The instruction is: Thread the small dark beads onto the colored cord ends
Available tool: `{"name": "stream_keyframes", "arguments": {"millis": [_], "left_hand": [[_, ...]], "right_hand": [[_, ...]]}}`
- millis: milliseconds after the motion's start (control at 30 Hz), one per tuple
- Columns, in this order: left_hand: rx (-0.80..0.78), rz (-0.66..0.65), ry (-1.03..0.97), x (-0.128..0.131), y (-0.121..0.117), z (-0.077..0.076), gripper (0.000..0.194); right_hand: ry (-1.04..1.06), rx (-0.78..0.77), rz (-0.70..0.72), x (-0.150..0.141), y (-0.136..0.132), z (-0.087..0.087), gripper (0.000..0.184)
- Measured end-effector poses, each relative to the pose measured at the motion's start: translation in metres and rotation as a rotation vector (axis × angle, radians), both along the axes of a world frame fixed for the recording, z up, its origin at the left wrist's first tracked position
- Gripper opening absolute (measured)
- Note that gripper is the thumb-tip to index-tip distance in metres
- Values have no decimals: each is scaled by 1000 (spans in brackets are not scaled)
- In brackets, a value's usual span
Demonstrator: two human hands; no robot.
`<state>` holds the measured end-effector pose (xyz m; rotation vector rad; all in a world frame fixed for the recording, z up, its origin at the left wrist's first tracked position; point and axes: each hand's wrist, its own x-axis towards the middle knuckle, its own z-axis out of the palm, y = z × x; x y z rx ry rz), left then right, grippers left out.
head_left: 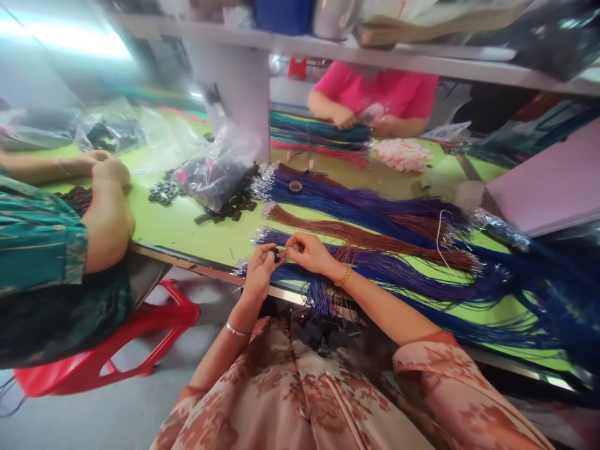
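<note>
My left hand pinches a small black piece at the front edge of the table. Close beside it, the fingers of my right hand are closed in a pinch; what they hold is too small to make out. Under and around both hands lie bundles of thin cords with shiny silvery ends: a purple-blue bundle, a brown bundle behind it, and a dark blue bundle farther back. Below my right wrist, cord ends hang over the table edge above my lap.
Left of the cords are a plastic bag and loose black pieces on the green table. A co-worker's arm is at left, above a red stool. Across sits a person in pink. An overhead shelf spans the back.
</note>
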<state>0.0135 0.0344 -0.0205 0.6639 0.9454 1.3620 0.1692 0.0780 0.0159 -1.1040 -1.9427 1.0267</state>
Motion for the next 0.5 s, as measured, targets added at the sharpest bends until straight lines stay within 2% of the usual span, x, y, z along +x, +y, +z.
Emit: {"name": "stream_keyframes", "arguments": {"millis": [233,500], "left_hand": [[-23,-24,35,-1,0,2,28],[-9,-7,20,-1,-1,2,32]], "right_hand": [[-81,206,-39,-3,-11,-4,6],[-145,193,-106,-7,-14,0,8]]}}
